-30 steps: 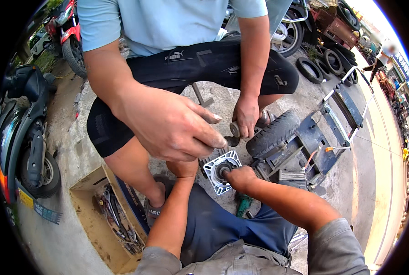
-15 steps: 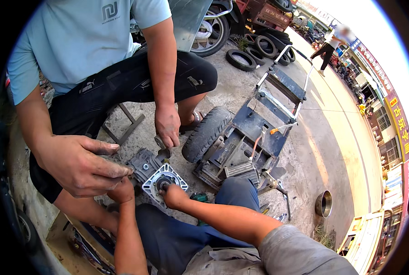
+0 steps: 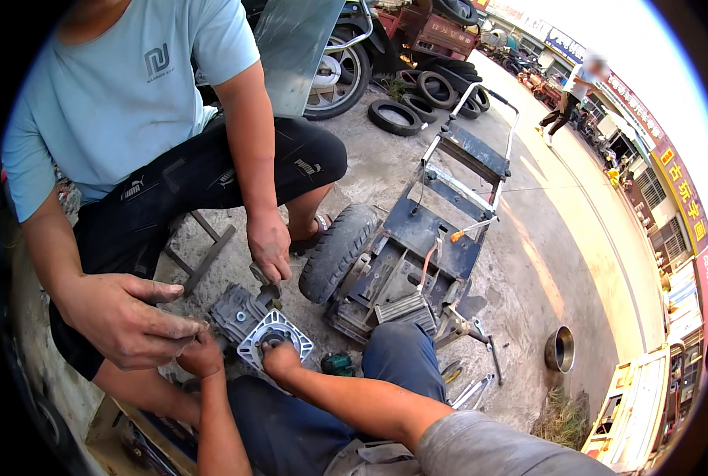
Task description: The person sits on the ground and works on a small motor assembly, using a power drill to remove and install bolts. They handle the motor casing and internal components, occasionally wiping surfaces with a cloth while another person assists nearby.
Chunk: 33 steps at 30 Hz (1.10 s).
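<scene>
A grey finned metal housing (image 3: 240, 312) with a square pale flange (image 3: 251, 354) rests low in front of me. My right hand (image 3: 281, 361) is at the round dark opening in the flange's middle, its fingers closed there; what they grip is hidden. My left hand (image 3: 202, 355) is beside the housing's left side, its fingers partly hidden near a co-worker's right hand (image 3: 136, 317), which is held out above. The co-worker's left hand (image 3: 269, 250) grips a metal tool (image 3: 268, 292) whose end is next to the housing; I cannot make out its kind.
A wheeled metal frame (image 3: 429, 230) with a thick tyre (image 3: 338, 254) stands ahead to the right. Near my knee lie a green tool (image 3: 338, 364) and several wrenches (image 3: 475, 389). A metal bowl (image 3: 560, 350) is at right. Behind are stacked tyres (image 3: 395, 117); a box (image 3: 116, 436) is lower left.
The view has shifted, so most of the scene sits further left. My right hand's fingers are now deeper over the flange's centre, covering the dark part seen before. The co-worker's hands keep their poses.
</scene>
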{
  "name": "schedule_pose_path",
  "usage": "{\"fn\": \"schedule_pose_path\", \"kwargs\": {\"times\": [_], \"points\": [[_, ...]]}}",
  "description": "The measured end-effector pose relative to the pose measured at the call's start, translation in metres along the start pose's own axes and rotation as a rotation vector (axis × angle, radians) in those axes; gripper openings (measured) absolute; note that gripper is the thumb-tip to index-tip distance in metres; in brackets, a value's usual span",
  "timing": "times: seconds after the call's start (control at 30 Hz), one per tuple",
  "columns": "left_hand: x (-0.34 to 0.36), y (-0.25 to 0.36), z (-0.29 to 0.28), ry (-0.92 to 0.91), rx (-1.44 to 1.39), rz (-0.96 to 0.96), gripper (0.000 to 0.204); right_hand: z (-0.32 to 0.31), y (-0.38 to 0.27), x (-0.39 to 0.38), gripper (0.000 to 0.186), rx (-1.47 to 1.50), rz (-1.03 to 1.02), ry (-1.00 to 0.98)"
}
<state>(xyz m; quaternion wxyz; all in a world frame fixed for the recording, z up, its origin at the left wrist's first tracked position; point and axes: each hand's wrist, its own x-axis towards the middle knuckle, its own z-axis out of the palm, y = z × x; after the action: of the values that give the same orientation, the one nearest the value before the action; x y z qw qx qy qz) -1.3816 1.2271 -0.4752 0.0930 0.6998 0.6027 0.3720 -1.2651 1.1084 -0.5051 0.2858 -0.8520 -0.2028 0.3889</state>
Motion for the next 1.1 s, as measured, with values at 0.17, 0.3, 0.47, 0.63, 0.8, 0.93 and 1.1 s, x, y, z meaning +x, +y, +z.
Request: {"fn": "schedule_pose_path", "kwargs": {"times": [0.17,0.3,0.47,0.63,0.8,0.93,1.1], "points": [[0.0,-0.011,-0.006,-0.018,0.056,-0.014,0.038,-0.069,-0.018,-0.006,0.026,-0.788,-0.559,-0.329],[0.001,-0.011,-0.002,0.054,-0.007,0.014,0.039,-0.083,-0.035,0.007,0.026,-1.054,-0.698,-0.478],[0.0,-0.015,-0.001,0.028,-0.023,-0.003,0.037,-0.031,0.007,-0.002,0.032,-0.491,-0.428,-0.202],[0.002,0.001,-0.008,-0.038,0.017,-0.012,0.032,-0.018,0.008,-0.005,0.038,-0.105,-0.221,-0.174],[0.006,-0.002,-0.016,-0.008,-0.016,-0.035,0.036,-0.153,0.012,-0.037,0.05,-0.147,-0.554,-0.095],[0.022,-0.028,0.0,0.047,-0.03,-0.045,0.039,-0.288,0.063,-0.007,0.058,-0.393,-0.334,0.261],[0.024,-0.016,0.005,0.126,-0.047,0.082,0.04,-0.326,0.15,0.015,0.077,-0.912,-0.313,0.339]]}}
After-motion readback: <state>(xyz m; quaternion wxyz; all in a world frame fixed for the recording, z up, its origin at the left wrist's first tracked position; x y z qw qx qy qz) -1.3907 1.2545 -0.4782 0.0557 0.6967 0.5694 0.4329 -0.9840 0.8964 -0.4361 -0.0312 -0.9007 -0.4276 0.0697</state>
